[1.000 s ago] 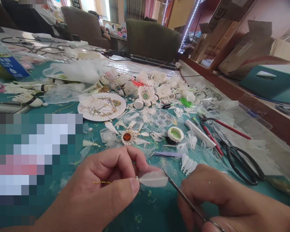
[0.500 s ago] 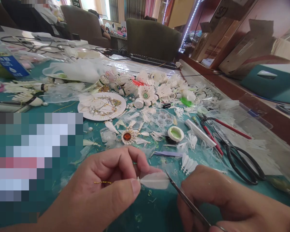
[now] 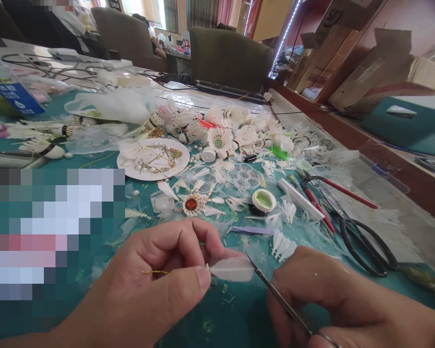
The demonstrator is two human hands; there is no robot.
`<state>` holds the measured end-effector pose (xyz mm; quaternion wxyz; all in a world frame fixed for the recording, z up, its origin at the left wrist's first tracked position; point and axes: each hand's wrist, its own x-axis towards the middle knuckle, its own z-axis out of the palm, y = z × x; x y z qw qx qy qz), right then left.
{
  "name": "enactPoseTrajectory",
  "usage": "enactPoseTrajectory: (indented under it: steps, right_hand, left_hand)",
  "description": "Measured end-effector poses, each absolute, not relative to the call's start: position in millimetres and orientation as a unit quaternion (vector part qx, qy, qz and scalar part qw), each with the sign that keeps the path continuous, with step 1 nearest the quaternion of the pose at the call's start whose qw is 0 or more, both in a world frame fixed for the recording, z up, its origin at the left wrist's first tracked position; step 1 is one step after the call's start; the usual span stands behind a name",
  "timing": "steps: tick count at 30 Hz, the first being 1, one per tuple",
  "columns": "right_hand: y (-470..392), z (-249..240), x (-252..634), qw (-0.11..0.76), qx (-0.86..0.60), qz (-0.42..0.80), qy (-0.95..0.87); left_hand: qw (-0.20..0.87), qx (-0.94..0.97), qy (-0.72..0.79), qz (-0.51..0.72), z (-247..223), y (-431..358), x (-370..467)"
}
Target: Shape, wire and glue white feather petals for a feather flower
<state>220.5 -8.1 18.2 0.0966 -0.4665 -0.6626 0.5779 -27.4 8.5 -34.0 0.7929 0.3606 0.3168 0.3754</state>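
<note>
Your left hand (image 3: 166, 270) pinches a white feather (image 3: 234, 269) by its base, your right hand (image 3: 321, 285) curled around scissors (image 3: 281, 298) near the feather's tip.

Left fingers (image 3: 213, 241) pinched, right fingers (image 3: 280, 319) curled

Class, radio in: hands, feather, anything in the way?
Left hand pinching feather. Right hand holding scissors by feather's tip. Loose feathers just beyond.

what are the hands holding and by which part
The left hand pinches a white feather by its base end; the right hand holds small scissors by the handle end.
</note>
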Motion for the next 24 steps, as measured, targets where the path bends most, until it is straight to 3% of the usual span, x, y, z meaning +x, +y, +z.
enactPoseTrajectory:
  steps: [15, 24]
  right_hand:
    - [-4.6, 19.4, 225.2, 0.065, -0.419, 0.631, -0.649]
    - [-9.4, 21.7, 224.5, 0.096, -0.434, 0.626, -0.640]
  left_hand:
    - [0.807, 0.344, 0.310, 0.366, -32.1, 7.9, -27.1]
    - [0.801, 0.350, 0.315, 0.369, -32.1, 6.6, -27.7]
